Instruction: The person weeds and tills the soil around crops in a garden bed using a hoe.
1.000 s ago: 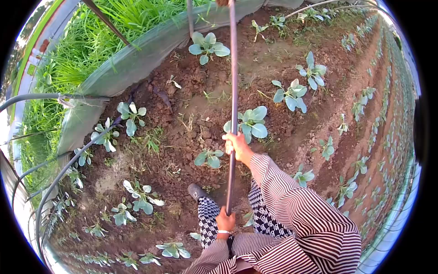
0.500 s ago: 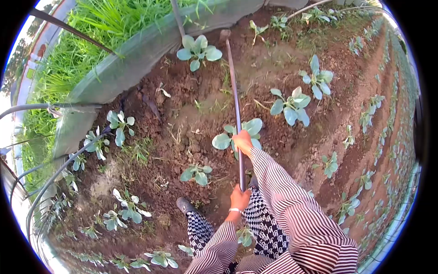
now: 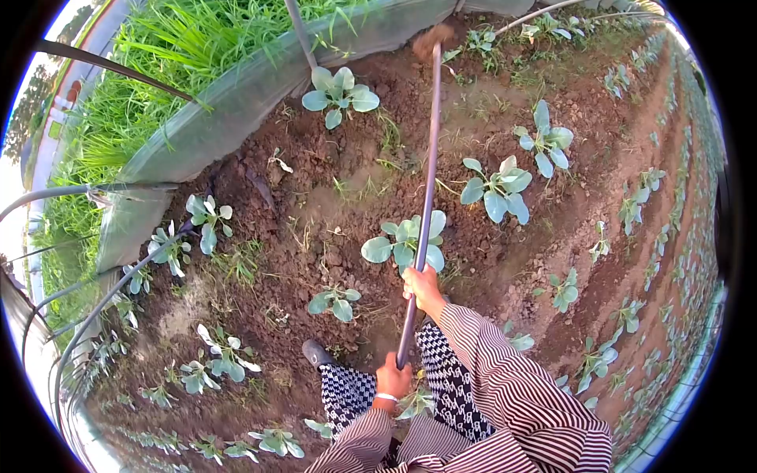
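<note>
A long dark handle [image 3: 430,158] runs from the lower middle up to a soil-coloured, blurred tool head [image 3: 433,41] near the green netting. Around the handle's lower end my left hand [image 3: 393,377] is closed, a white band at its wrist. Higher up, my right hand [image 3: 423,288] grips the same handle, just below a leafy plant [image 3: 405,242] that the handle partly crosses. Another plant [image 3: 497,189] grows to the right of the handle, and one more [image 3: 340,96] stands left of the tool head.
Green netting [image 3: 229,118] curves along the upper left, with tall grass [image 3: 189,55] behind it. Bent dark pipes [image 3: 102,306] arch at the left. Rows of small plants [image 3: 565,290] cover the soil on the right. My shoe [image 3: 317,353] is on the soil.
Over the last half second, the tool head has risen and shifted right, with soil blurred around it. The handle now leans right, and my left hand has moved down and left.
</note>
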`<state>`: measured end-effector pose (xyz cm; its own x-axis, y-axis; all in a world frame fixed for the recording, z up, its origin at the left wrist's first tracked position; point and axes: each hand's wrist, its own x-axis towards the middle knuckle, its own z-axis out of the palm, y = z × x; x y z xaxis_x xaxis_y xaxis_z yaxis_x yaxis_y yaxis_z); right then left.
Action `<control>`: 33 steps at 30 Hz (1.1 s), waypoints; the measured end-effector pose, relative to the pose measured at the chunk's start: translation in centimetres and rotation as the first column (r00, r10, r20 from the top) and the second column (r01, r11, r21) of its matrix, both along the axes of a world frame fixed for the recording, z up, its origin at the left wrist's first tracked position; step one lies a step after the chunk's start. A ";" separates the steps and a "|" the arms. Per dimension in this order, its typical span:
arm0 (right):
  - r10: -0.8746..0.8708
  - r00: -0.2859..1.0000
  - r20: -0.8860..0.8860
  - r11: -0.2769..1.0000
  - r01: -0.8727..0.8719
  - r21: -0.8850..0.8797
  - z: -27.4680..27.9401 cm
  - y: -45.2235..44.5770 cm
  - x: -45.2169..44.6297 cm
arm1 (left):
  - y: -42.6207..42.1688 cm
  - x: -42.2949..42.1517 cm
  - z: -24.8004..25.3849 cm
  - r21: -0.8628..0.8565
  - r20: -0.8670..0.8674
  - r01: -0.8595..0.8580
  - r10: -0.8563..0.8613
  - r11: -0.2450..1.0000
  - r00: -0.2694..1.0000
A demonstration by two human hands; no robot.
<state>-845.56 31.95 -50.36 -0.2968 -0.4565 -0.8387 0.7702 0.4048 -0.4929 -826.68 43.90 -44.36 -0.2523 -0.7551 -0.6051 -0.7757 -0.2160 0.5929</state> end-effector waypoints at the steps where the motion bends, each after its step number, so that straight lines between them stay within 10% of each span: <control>1: -0.017 1.000 -0.004 1.000 0.017 -0.020 0.0 -0.8 -0.1 | -0.7 0.2 -1.2 -0.022 -0.011 -0.006 0.006 1.000 1.000; 6: -0.040 0.951 -0.307 0.988 -0.008 -0.154 -2.2 -8.6 -1.4 | -9.4 -1.5 -5.2 -0.078 -0.045 0.051 -0.055 0.996 0.997; 14: 0.465 0.713 -0.525 0.879 -0.306 0.365 -11.1 -5.1 -3.3 | -2.8 -6.2 -4.3 0.275 -0.023 -0.070 0.080 0.959 0.997; 16: 0.310 0.913 -0.265 0.951 -0.299 0.085 -4.1 -1.3 -1.4 | 0.5 -3.7 -1.1 0.258 -0.110 -0.050 0.081 0.965 0.991; 25: 0.059 0.998 -0.009 0.994 -0.058 0.091 4.3 5.3 4.5 | 4.5 3.5 7.5 0.227 -0.001 0.029 -0.029 0.973 1.000; 33: 0.037 0.932 0.362 0.987 0.022 -0.157 5.3 5.7 6.7 | 4.7 9.3 2.2 0.296 -0.092 0.036 -0.009 0.954 0.996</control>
